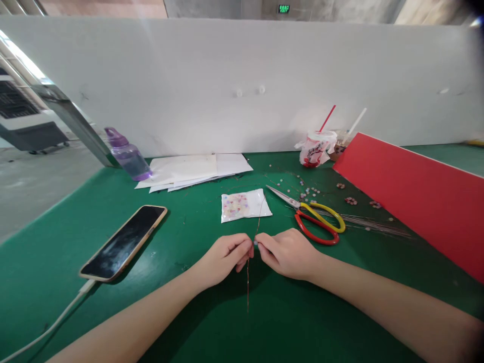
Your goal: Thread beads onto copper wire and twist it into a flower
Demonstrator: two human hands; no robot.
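Note:
My left hand [231, 256] is closed in a pinch on a thin copper-coloured wire [248, 287], which hangs below the fingers and also sticks up above them. Close beside it, my right hand [287, 252] pinches a small pale bead [255, 242] at the wire; the fingertips of both hands almost meet. How the bead sits on the wire is hidden by the fingers. Just beyond the hands lies a clear and white packet [242, 205] of pastel beads. Scissors [315, 217] with one red and one yellow handle lie to its right, blades open slightly.
A charging phone [124, 244] lies at left, with a purple bottle [128, 156] and white papers [189, 169] behind. Loose beads [308, 193], beaded rings [351, 201] and a wire bundle [378, 225] lie right, near a red board [412, 196] and a wrapped cup [315, 148].

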